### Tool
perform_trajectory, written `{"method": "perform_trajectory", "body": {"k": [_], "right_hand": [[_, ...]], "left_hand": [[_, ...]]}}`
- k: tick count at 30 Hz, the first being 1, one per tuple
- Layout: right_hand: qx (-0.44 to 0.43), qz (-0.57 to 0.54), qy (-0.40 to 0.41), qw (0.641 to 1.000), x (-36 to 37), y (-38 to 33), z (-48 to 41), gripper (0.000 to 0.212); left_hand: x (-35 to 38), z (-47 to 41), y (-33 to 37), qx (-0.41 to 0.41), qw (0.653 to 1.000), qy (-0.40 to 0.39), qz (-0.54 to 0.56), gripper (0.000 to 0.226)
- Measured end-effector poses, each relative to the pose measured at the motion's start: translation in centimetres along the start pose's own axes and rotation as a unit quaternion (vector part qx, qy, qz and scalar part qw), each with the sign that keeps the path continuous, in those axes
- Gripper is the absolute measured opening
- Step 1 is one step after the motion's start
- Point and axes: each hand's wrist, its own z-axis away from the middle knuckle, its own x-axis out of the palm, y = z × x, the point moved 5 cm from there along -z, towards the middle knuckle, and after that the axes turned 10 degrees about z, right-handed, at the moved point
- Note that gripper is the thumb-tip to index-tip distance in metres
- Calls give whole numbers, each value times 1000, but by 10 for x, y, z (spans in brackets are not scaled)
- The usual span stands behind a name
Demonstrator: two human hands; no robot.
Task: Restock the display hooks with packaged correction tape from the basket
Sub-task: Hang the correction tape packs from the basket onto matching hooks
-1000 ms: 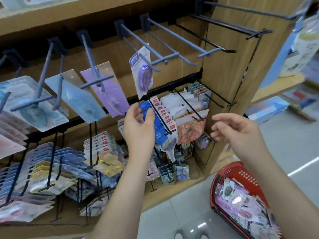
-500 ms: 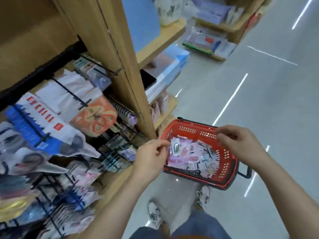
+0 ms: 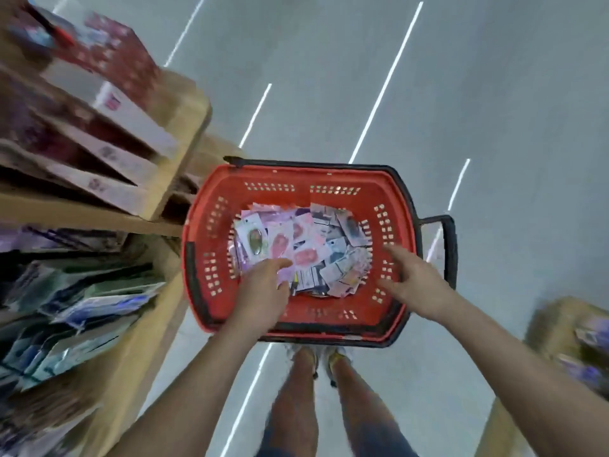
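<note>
1. The red basket is sitting on the grey floor, just ahead of the person's shoes and close beside a wooden shelf unit on its left.
2. Correction tape packs are lying in a loose heap on the bottom of the basket, mostly pink, purple and white, overlapping at all angles.
3. The left hand is hanging inside the basket, back upward, with its fingertips lying on the near left edge of the heap; the thumb is hiding under the hand, so I cannot tell whether it is pinching a pack.
4. The right hand is hovering over the right inner wall of the basket, fingers straight and spread, holding nothing and touching no pack.
5. The black handle is sticking out from the basket's right side, beyond the right hand.
6. More packaged goods are showing on the shelf unit at the left, too blurred to identify.
</note>
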Motion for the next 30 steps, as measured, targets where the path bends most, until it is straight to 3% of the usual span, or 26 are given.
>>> {"method": "perform_trajectory", "body": {"k": [4,10,14,16,20,22,24,26,28,30], "right_hand": [[-58,188,-71,978,79,29,-110,73],[-110,488,-164,850,156,56,-225,105],[-155,579,-108,793,172,54,-244,64],[-173,601,-85,776,174,52,-246,47],[-189,622,-122,750,168,47,-242,31],[-199,613,-134,753,160,41,-237,27],[-200,592,-122,771,149,35,-234,23],[-186,566,-99,797,131,30,-233,26],[-148,524,-64,836,105,28,-236,45],[-98,409,-25,907,74,26,-235,52]], "left_hand": [[67,-106,-56,40,989,-70,-124,51],[128,-227,-105,126,930,-78,-336,84],[137,-274,-114,160,899,-80,-399,99],[134,-289,-114,161,901,-77,-395,108],[138,-296,-103,162,907,-78,-380,108],[139,-291,-103,155,908,-119,-372,97],[133,-282,-104,165,900,-140,-378,67],[119,-271,-101,173,931,-110,-302,40],[96,-259,-103,109,992,-33,-62,29],[66,-248,-105,35,979,79,186,26]]}}
